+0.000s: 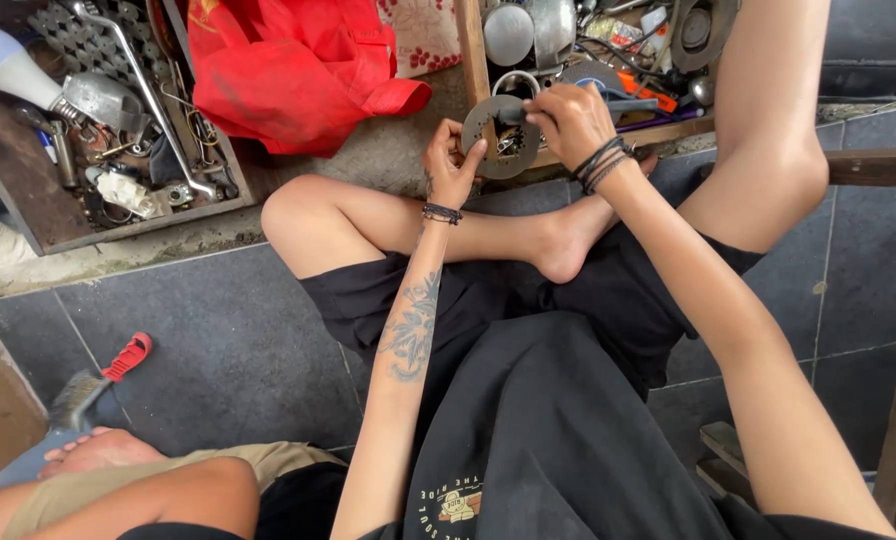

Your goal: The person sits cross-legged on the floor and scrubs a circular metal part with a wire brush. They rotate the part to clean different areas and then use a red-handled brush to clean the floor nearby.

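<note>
Fingers of the left hand (451, 160) pinched the rim of a round grey metal disc (501, 135), flat, with a toothed opening at its middle. The right hand (572, 120) was clamped on the disc's far edge, fingers curled together over a dark tool handle (623, 104) there. The disc hung above the person's bare foot (565, 240). Nearer than the fingers, off to their left, lay a red-handled brush (100, 377) and another person's foot (96, 450) on dark grey floor tiles (218, 340). Beyond the fingers sat a red bag (288, 70), a wooden tray of metal parts (118, 130) and a light bulb (8, 65).
</note>
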